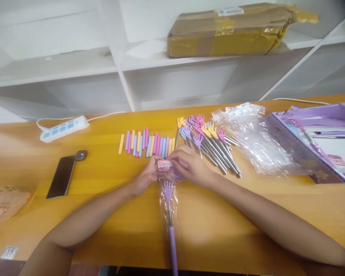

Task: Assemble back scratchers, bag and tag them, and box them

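The left hand and right hand pinched the pink printed card beyond the bagged purple back scratcher on the desk, where light, level pressure seemed best against creasing.

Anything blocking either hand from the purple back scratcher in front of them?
Only clear film: the purple back scratcher appears sleeved in a plastic bag, with the left hand and right hand near its upper end. Nothing else visible stands between.
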Demonstrator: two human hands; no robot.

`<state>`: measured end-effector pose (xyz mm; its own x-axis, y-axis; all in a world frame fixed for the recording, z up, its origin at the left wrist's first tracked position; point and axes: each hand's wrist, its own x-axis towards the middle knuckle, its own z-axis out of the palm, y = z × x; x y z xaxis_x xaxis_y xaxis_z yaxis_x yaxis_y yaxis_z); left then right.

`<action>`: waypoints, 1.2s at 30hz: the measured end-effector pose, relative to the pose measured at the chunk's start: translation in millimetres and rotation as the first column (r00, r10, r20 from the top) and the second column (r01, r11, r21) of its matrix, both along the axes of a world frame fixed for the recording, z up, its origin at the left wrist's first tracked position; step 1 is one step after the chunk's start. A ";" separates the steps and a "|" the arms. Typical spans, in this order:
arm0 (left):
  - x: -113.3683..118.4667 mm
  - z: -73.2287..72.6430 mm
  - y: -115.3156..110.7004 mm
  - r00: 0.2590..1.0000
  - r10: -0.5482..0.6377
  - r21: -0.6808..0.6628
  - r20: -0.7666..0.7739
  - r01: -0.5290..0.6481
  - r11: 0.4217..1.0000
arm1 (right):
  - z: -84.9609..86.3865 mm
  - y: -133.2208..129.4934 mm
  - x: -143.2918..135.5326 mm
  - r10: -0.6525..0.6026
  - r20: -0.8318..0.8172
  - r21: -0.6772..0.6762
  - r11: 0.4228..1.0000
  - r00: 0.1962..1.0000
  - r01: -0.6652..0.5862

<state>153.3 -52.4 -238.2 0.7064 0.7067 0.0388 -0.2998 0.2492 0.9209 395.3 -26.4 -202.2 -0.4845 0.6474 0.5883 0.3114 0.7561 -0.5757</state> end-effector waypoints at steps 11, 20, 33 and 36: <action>-1.6 3.9 -3.7 1.000 -0.007 -0.032 0.010 0.007 0.999 | 1.3 -11.2 -3.5 0.054 0.048 0.067 0.996 0.997 -0.057; -3.4 5.6 -3.5 1.000 0.005 0.047 -0.018 -0.004 0.999 | -7.3 -9.8 -2.6 0.088 0.143 0.185 0.976 0.986 -0.114; 3.4 16.4 -10.2 0.991 0.103 0.049 -0.080 -0.099 0.994 | -8.6 -4.9 -6.6 0.015 -0.102 -0.093 0.995 0.995 -0.025; 0.7 14.6 -9.0 0.978 0.115 0.056 -0.172 -0.107 0.993 | -7.1 -7.4 -6.5 0.056 -0.145 -0.046 0.997 0.988 -0.063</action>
<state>154.0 -61.4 -223.6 0.6226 0.7813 -0.0442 -0.1567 0.1798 0.9711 388.9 -33.7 -209.3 -0.4357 0.6505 0.6221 0.1783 0.7398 -0.6488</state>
